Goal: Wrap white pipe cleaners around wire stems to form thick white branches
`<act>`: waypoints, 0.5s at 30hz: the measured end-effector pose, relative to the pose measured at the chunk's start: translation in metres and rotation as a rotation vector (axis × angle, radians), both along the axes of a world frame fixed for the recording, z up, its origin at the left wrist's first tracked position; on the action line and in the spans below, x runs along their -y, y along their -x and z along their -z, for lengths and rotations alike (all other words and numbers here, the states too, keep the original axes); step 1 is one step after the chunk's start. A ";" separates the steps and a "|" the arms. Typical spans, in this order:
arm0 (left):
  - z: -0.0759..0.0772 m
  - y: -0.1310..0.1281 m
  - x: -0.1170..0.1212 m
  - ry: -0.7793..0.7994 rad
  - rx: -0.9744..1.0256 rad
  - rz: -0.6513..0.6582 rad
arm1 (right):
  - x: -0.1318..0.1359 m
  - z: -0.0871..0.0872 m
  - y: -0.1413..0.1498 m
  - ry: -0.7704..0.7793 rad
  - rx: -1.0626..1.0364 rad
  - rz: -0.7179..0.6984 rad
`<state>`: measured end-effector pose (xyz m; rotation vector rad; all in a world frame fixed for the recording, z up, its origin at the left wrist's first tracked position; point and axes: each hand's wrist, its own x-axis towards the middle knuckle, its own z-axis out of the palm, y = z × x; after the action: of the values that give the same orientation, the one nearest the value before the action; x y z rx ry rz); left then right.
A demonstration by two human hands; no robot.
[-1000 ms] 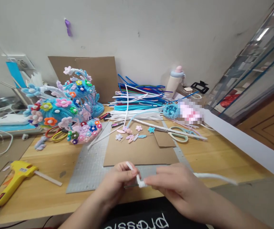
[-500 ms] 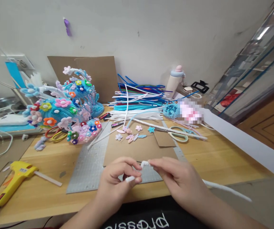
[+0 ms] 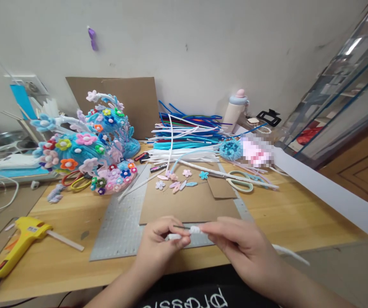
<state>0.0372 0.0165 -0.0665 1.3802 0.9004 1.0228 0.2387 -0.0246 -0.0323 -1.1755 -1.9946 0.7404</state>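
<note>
Low over the front edge of the table, both hands work on one white pipe cleaner (image 3: 195,229). My left hand (image 3: 160,241) pinches it along with a thin dark rod (image 3: 181,227), and a short white end sticks out by the thumb. Tight white turns sit at the rod's right end, between the two hands. The fingertips of my right hand (image 3: 239,244) are closed on the turns. A long white tail emerges beyond the right wrist. Just behind the hands lie a cardboard sheet (image 3: 184,207) and a grey cutting mat (image 3: 115,235).
Small felt-like flowers and petals (image 3: 179,185) lie on the cardboard. Scissors (image 3: 241,184) rest to its right. A yellow glue gun (image 3: 19,244) is at the left, near flower-covered blue decorations (image 3: 81,147). Bundled pipe cleaners (image 3: 186,143) and a bottle (image 3: 236,112) stand at the back.
The white bend between the hands now shows as tight turns on the dark rod, which has come into view. The tail on the right sticks out less far.
</note>
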 end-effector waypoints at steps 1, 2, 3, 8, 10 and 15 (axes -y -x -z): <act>0.001 0.000 -0.003 0.141 0.033 0.030 | 0.001 -0.003 -0.002 -0.020 0.070 -0.050; 0.001 0.000 -0.007 0.262 0.055 0.063 | 0.001 -0.005 -0.004 -0.045 0.160 -0.101; 0.000 0.000 -0.010 0.356 0.051 0.092 | 0.002 -0.007 -0.005 -0.069 0.262 -0.147; -0.019 -0.002 -0.013 0.258 -0.261 0.071 | 0.001 -0.004 -0.004 -0.099 0.605 -0.127; -0.026 -0.003 -0.007 0.074 -0.323 0.019 | -0.002 -0.001 -0.003 -0.084 0.574 -0.021; -0.023 -0.002 0.005 -0.184 -0.247 -0.091 | -0.005 0.003 -0.001 -0.090 0.316 0.178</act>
<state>0.0391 0.0114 -0.0438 1.6590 1.0800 1.0390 0.2401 -0.0200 -0.0349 -1.4660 -2.1140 0.3891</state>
